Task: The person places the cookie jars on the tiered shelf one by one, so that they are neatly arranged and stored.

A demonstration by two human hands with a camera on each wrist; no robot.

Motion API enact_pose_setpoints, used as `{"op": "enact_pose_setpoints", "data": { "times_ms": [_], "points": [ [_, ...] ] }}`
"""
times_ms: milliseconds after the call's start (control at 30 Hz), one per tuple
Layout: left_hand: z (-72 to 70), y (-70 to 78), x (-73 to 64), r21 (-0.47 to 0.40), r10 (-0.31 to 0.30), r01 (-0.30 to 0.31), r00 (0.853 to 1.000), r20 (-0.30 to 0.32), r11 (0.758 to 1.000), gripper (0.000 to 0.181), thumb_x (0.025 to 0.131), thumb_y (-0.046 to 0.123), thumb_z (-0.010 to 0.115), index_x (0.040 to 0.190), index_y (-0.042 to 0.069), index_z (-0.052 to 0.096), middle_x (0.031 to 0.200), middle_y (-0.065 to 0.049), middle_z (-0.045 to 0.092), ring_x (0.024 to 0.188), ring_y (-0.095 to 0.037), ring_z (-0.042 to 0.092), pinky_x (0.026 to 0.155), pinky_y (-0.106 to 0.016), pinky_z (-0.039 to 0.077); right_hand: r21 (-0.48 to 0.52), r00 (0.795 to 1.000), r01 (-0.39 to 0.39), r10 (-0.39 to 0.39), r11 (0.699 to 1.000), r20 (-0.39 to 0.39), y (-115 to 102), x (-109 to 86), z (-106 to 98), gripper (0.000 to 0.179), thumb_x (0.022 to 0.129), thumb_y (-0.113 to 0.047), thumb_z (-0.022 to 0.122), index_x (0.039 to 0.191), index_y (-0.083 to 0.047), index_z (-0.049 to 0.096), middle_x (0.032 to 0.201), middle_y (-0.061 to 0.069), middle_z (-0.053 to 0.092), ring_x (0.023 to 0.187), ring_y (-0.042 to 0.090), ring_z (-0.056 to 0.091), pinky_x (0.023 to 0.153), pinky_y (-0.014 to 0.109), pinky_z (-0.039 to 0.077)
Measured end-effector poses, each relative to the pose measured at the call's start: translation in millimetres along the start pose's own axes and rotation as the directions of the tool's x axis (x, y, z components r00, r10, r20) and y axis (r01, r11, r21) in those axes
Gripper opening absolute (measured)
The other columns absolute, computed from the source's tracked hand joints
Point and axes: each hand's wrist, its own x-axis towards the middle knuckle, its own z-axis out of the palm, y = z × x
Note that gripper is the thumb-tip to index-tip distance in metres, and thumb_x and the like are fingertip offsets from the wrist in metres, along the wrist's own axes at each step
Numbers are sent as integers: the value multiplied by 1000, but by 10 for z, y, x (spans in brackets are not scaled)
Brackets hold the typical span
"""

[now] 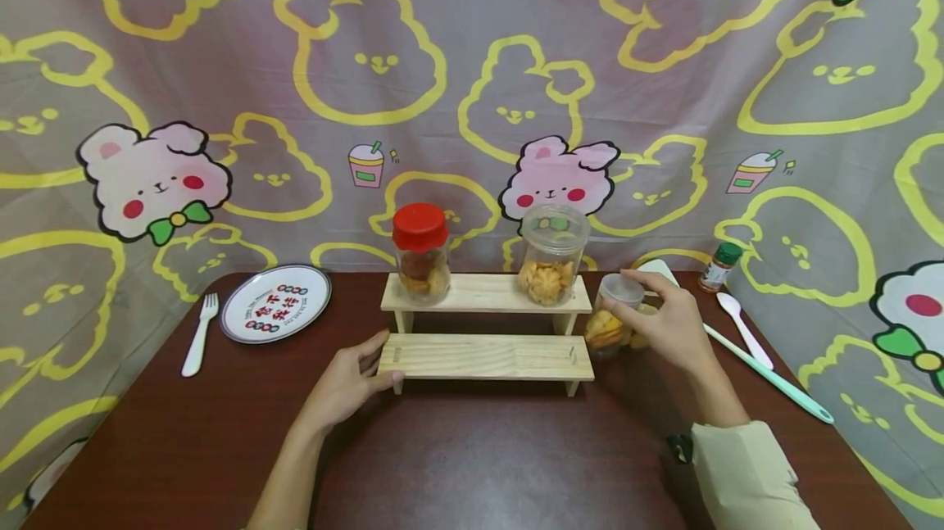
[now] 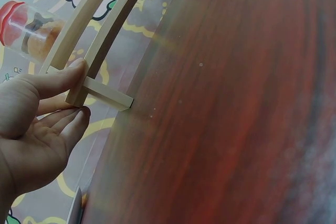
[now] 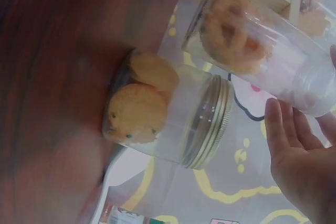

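A two-tier wooden rack (image 1: 483, 356) stands on the table. My left hand (image 1: 342, 387) pinches the left end of its lower board, thumb on one side and fingers on the other in the left wrist view. On the upper board sit a red-lidded jar (image 1: 424, 264) of cookies and a clear-lidded jar (image 1: 549, 272) of small snacks. At the rack's right end, my right hand (image 1: 667, 325) grips a slim clear jar (image 3: 236, 40) of cookies round its top. Close by is a gold-lidded jar (image 3: 142, 108) with round cookies, mostly hidden in the head view.
To the left lie a white plate (image 1: 276, 303) with red lettering and a white fork (image 1: 199, 337). Right of the jars are a pale green-handled spatula (image 1: 774, 378), a white spoon (image 1: 745, 333) and a green-capped seasoning bottle (image 1: 719, 268). A patterned cloth (image 1: 472, 63) hangs behind.
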Motion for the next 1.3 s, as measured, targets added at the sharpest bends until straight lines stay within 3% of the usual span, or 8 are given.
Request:
{"op": "enact_pose_setpoints", "data": {
  "times_ms": [100, 300, 600, 900, 1300],
  "points": [
    [1, 0, 1, -4, -5, 5, 1000, -3, 1000, 74, 90, 2, 76, 148, -17, 33, 154, -33, 33, 137, -39, 42, 108, -42, 42, 7, 999, 20, -20, 1000, -33, -25, 1, -20, 52, 85, -23, 85, 128, 1, 68, 118, 16, 68, 102, 15, 60, 83, 9, 48],
    [-2, 3, 2, -8, -13, 13, 1000, -2, 1000, 75, 90, 2, 76, 148, -17, 33, 154, -32, 34, 137, -39, 42, 107, -41, 43, 45, 995, 64, -60, 997, -78, -105, 4, -56, 47, 85, -17, 85, 125, 1, 69, 116, 16, 68, 97, 3, 57, 79, 8, 51],
    [-1, 2, -1, -10, -11, 11, 1000, -5, 1000, 74, 90, 2, 76, 148, -18, 34, 154, -32, 34, 136, -39, 42, 107, -41, 43, 58, 994, 95, -91, 994, -63, -316, -22, -62, 47, 84, -16, 85, 126, 0, 69, 118, 14, 68, 98, 3, 57, 78, 9, 50],
    [5, -2, 7, -12, -20, 20, 1000, -2, 1000, 74, 90, 1, 76, 148, -17, 34, 154, -32, 34, 136, -39, 42, 107, -41, 43, 158, 987, 159, -158, 975, -20, -482, -23, 21, 47, 83, -9, 85, 127, -2, 69, 121, 10, 68, 105, 5, 57, 84, 9, 51],
    [1, 18, 3, 4, -14, 14, 1000, -6, 1000, 73, 90, 2, 76, 148, -17, 35, 154, -31, 36, 136, -40, 44, 107, -43, 44, 195, 966, 255, -257, 947, -12, -580, -13, 254, 48, 78, 0, 86, 124, 0, 70, 117, 10, 69, 93, 13, 62, 72, 15, 55]
  ]
}}
